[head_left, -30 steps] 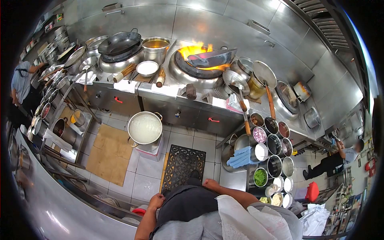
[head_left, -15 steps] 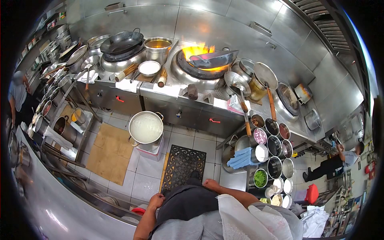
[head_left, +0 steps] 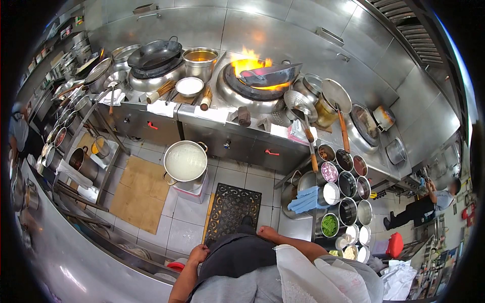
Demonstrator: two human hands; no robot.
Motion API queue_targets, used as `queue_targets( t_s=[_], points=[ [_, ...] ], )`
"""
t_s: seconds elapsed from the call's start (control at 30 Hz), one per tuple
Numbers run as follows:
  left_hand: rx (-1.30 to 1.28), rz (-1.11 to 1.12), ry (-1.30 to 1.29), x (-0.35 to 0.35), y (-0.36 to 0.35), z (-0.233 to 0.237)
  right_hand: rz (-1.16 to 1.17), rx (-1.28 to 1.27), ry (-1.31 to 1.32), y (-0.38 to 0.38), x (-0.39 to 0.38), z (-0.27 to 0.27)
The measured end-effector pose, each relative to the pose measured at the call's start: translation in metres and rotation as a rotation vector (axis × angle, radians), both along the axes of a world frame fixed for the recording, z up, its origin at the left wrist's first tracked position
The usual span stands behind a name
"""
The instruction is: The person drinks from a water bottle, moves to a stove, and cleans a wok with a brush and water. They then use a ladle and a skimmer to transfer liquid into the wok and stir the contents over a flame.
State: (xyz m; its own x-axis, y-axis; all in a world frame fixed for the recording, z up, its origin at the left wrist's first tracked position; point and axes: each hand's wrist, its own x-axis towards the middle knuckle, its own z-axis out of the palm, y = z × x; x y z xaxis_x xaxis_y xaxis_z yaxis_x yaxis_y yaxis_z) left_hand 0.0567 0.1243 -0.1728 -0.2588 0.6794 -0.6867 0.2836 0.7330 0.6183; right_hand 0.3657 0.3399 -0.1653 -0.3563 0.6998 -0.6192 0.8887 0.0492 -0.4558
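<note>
My left hand hangs low beside the dark apron, its fingers curled in. On the apron's other side, my right hand is likewise curled into a loose fist. Neither hand shows a thing in it. Beyond my right hand stand steel containers of ingredients, among them one of chopped greens, with blue cloths beside them. Ahead, a wok sits tilted on a burner, with tall flames at its left. A two-handled pot of pale liquid rests on a low stand.
A patterned black mat lies under my feet, next to cardboard on the tiles. Strainers and a ladle with wooden handles jut over the counter at right. One person stands far right, another far left.
The flames at the wok have shifted shape, and a small flame now shows at the far left range. The person at far left has moved slightly left. My hands stay where they were.
</note>
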Motion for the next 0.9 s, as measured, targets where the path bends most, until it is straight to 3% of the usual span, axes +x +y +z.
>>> queue_targets(
  t_s=[0.9],
  points=[
    [0.019,-0.028,0.060,0.001,0.003,0.004,0.009,0.006,0.020,-0.001,0.002,-0.007]
  ],
)
